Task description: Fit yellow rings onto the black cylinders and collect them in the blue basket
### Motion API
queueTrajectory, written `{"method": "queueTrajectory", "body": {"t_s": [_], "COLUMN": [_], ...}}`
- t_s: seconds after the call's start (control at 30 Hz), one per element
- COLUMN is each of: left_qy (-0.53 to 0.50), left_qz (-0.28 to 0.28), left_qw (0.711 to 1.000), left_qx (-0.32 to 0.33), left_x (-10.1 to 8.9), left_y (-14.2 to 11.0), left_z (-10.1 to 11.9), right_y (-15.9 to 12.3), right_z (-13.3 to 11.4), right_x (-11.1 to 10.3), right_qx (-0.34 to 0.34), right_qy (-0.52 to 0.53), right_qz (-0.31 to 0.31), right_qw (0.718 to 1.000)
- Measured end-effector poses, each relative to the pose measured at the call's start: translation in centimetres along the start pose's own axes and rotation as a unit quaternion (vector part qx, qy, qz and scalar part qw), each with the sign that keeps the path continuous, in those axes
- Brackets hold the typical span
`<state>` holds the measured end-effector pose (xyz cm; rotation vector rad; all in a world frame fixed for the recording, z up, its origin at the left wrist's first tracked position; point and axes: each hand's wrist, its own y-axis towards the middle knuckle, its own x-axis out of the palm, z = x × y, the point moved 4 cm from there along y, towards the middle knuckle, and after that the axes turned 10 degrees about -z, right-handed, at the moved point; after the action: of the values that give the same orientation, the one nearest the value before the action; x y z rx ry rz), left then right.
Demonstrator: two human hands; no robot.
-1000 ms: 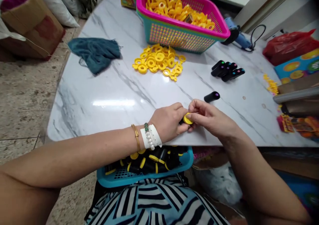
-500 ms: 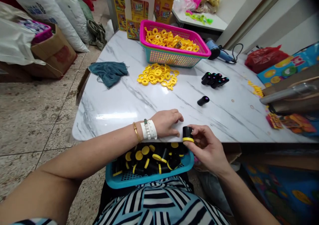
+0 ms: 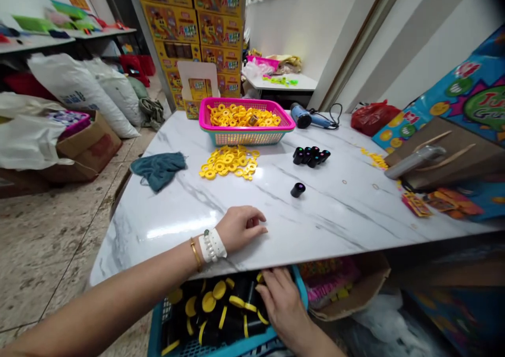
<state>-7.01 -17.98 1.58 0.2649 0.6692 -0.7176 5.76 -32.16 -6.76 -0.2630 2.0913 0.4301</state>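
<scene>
Right grip [image 3: 281, 308] open, fingers spread and resting on black yellow-ringed cylinders [image 3: 232, 328] in a blue plastic basket [image 3: 300, 288] below the marble bench [image 3: 339, 215]; left grip [image 3: 240, 229] loosely curled, empty, on the bench edge, farther from the cylinders.

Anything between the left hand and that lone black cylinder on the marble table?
Nothing visible. The left hand rests on the marble tabletop, and only the veined marble surface lies between it and the upright black cylinder.
</scene>
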Motion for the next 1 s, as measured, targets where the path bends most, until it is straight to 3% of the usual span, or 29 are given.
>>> {"method": "queueTrajectory", "body": {"t_s": [0.13,0.23,0.33,0.43,0.5,0.57,0.6,0.63,0.73,0.8,0.87,1.0], "left_qy": [0.045,0.077,0.088,0.083,0.076,0.069,0.066,0.065,0.069,0.075,0.084,0.100], "left_qz": [-0.011,0.014,0.035,0.024,0.008,0.001,0.003,0.008,0.032,0.045,0.048,0.034], "left_qw": [0.998,0.996,0.994,0.994,0.996,0.997,0.997,0.997,0.996,0.995,0.995,0.994], "left_qx": [-0.032,-0.053,-0.063,-0.062,-0.053,-0.041,-0.037,-0.037,-0.042,-0.042,-0.039,-0.026], "left_x": [-1.2,-3.0,-4.5,-4.5,-3.6,-2.4,-1.8,-1.3,-0.1,0.2,0.1,-1.0], "left_y": [1.6,2.4,2.3,2.1,2.6,3.8,4.5,5.2,7.3,8.0,7.9,4.9], "left_z": [0.2,-0.1,-0.6,-0.9,-0.8,-0.4,-0.2,0.0,0.5,0.6,0.6,-0.1], "right_y": [2.4,3.0,1.7,0.4,1.4,3.8,5.4,7.1,11.9,13.6,14.0,14.5], "right_z": [-0.6,-1.6,-2.7,-2.5,-0.2,4.2,6.5,8.6,11.9,11.6,10.2,7.5], "right_x": [1.0,0.1,-2.7,-7.2,-10.7,-14.0,-14.9,-15.4,-14.4,-12.9,-11.6,-9.8], "right_qx": [0.005,-0.030,-0.127,-0.241,-0.201,-0.030,0.047,0.095,0.155,0.131,0.080,0.027], "right_qy": [0.019,0.037,0.026,0.009,-0.013,-0.005,0.038,0.094,0.215,0.224,0.198,0.177], "right_qz": [-0.038,-0.043,-0.035,-0.004,0.085,0.217,0.227,0.220,0.084,0.006,-0.026,-0.097], "right_qw": [0.999,0.998,0.991,0.970,0.976,0.976,0.972,0.966,0.960,0.966,0.977,0.979]}}
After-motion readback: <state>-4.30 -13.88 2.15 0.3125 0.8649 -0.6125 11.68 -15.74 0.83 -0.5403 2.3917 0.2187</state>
